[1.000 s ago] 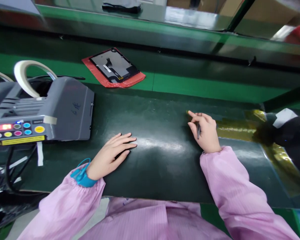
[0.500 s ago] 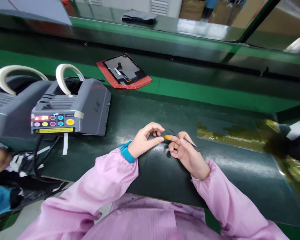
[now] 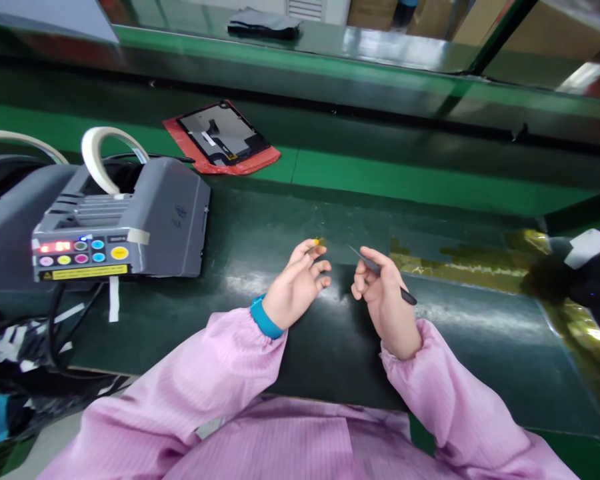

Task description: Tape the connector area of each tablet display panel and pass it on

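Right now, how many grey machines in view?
2. One grey machine stands on the bench, its red display lit; the other grey machine is just left of it, cut off by the picture's left edge. More could lie out of frame.

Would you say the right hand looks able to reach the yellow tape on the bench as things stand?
Probably yes: the tape lies near the right hand, with nothing visible standing between them, though that hand holds a dark tool.
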Demonstrator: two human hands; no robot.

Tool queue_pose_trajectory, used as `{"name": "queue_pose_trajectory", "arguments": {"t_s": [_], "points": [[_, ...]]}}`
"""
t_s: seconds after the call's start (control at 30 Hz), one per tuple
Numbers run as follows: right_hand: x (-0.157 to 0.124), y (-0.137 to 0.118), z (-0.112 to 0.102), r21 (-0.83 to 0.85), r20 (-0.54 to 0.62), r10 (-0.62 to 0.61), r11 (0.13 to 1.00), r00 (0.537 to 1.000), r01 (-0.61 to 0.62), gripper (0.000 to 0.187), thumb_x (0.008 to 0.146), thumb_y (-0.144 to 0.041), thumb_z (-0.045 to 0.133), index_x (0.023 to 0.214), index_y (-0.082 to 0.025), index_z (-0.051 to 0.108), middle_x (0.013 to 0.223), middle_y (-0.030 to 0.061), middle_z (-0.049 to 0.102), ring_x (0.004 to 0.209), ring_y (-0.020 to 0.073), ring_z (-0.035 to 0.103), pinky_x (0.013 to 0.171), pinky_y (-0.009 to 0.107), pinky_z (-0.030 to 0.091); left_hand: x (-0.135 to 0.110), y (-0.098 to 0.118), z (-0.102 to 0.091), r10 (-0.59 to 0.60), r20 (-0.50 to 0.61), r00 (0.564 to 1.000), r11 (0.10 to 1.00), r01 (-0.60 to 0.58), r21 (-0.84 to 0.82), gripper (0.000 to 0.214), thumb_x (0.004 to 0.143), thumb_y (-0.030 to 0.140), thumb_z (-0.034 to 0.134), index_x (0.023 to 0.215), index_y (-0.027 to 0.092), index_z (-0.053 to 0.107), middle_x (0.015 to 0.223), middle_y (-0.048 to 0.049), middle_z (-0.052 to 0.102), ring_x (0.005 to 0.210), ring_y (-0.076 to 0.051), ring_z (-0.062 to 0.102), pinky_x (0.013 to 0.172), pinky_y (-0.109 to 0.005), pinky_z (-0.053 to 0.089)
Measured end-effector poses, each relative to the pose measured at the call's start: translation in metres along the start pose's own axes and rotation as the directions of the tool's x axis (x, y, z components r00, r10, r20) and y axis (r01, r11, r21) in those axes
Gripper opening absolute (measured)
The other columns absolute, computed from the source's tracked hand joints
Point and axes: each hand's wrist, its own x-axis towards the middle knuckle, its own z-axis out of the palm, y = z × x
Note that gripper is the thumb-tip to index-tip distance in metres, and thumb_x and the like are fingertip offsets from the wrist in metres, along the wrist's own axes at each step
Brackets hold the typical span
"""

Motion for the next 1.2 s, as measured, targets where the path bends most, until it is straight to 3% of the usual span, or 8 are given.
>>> {"name": "queue_pose_trajectory", "arguments": {"t_s": [0.07, 0.17, 0.37, 0.57, 0.7, 0.9, 1.03, 1.2], "points": [[-0.001, 0.0, -0.001, 0.012, 0.02, -0.021, 1.0, 1.0, 0.02, 0.03, 0.098, -0.053, 0.063, 0.115, -0.028, 0.064, 0.087, 0.0001, 0.065, 0.061, 0.013, 0.057, 0.056, 0.029, 0.051, -0.002, -0.002, 0.008, -0.103, 0.047, 0.993, 0.987, 0.108, -0.117, 0.048, 0.093, 0.049, 0.043, 0.139, 0.039, 0.042, 0.147, -0.005, 0.055, 0.119, -0.025, 0.062, 0.094, -0.047, 0.053], [-0.002, 0.001, -0.002, 0.049, 0.015, -0.042, 0.998, 0.999, 0.041, 0.022, 0.094, -0.044, 0.073, 0.104, -0.027, 0.064, 0.087, -0.0016, 0.069, 0.061, 0.0108, 0.06, 0.058, 0.026, 0.051, -0.005, -0.003, 0.015, -0.149, 0.099, 0.984, 0.928, 0.174, -0.33, 0.061, 0.081, 0.035, 0.052, 0.142, 0.037, 0.045, 0.149, -0.0047, 0.055, 0.12, -0.026, 0.062, 0.095, -0.046, 0.051], [0.001, 0.002, 0.0, 0.149, -0.044, -0.001, 0.989, 0.999, 0.007, 0.024, 0.093, -0.046, 0.075, 0.098, -0.025, 0.063, 0.086, -0.0017, 0.072, 0.056, 0.0085, 0.058, 0.05, 0.022, 0.045, -0.006, -0.002, 0.019, -0.14, 0.109, 0.984, 0.747, 0.177, -0.641, 0.042, 0.077, 0.02, 0.065, 0.118, 0.032, 0.067, 0.126, -0.0006, 0.064, 0.103, -0.02, 0.063, 0.086, -0.035, 0.051], [0.002, 0.003, 0.003, 0.161, -0.03, 0.044, 0.986, 0.999, -0.039, 0.028, 0.09, -0.048, 0.076, 0.096, -0.026, 0.061, 0.084, -0.0023, 0.071, 0.052, 0.0086, 0.056, 0.047, 0.023, 0.047, -0.007, -0.001, 0.022, -0.134, 0.123, 0.983, 0.706, 0.182, -0.685, 0.041, 0.076, 0.017, 0.07, 0.115, 0.032, 0.071, 0.119, -0.0004, 0.066, 0.108, -0.023, 0.064, 0.085, -0.035, 0.052], [0.002, 0.004, 0.003, 0.141, -0.052, 0.03, 0.99, 0.998, -0.023, 0.029, 0.089, -0.049, 0.077, 0.092, -0.024, 0.063, 0.085, -0.0005, 0.075, 0.059, 0.0098, 0.062, 0.055, 0.024, 0.05, -0.008, -0.003, 0.025, -0.137, 0.126, 0.983, 0.702, 0.186, -0.687, 0.04, 0.077, 0.016, 0.07, 0.115, 0.031, 0.072, 0.119, -0.001, 0.066, 0.106, -0.02, 0.064, 0.081, -0.031, 0.052], [0.001, 0.003, 0.001, 0.089, -0.122, -0.027, 0.995, 0.992, 0.038, 0.028, 0.091, -0.048, 0.076, 0.088, -0.024, 0.062, 0.084, 0.0, 0.077, 0.066, 0.0117, 0.067, 0.063, 0.027, 0.051, -0.007, -0.004, 0.028, -0.162, 0.091, 0.983, 0.756, 0.183, -0.628, 0.038, 0.08, 0.016, 0.071, 0.116, 0.026, 0.074, 0.119, -0.0019, 0.065, 0.1, -0.017, 0.065, 0.075, -0.028, 0.054], [0.003, -0.004, -0.009, 0.075, -0.129, -0.078, 0.993, 0.989, 0.088, 0.03, 0.091, -0.048, 0.075, 0.085, -0.024, 0.06, 0.08, -0.0001, 0.077, 0.063, 0.0122, 0.068, 0.06, 0.026, 0.05, -0.006, 0.002, 0.011, -0.233, 0.033, 0.972, 0.771, 0.205, -0.603, 0.032, 0.085, 0.014, 0.07, 0.115, 0.023, 0.072, 0.117, -0.003, 0.07, 0.095, -0.018, 0.07, 0.074, -0.029, 0.057], [0.014, -0.01, -0.032, -0.027, -0.109, -0.09, 0.996, 0.99, 0.087, 0.034, 0.089, -0.051, 0.076, 0.082, -0.023, 0.059, 0.077, 0.0015, 0.078, 0.06, 0.0146, 0.071, 0.053, 0.025, 0.046, -0.029, 0.022, -0.05, -0.247, -0.033, 0.969, 0.825, 0.192, -0.531, 0.031, 0.083, 0.022, 0.083, 0.113, 0.02, 0.075, 0.106, -0.003, 0.077, 0.094, -0.018, 0.073, 0.079, -0.031, 0.062]]}}
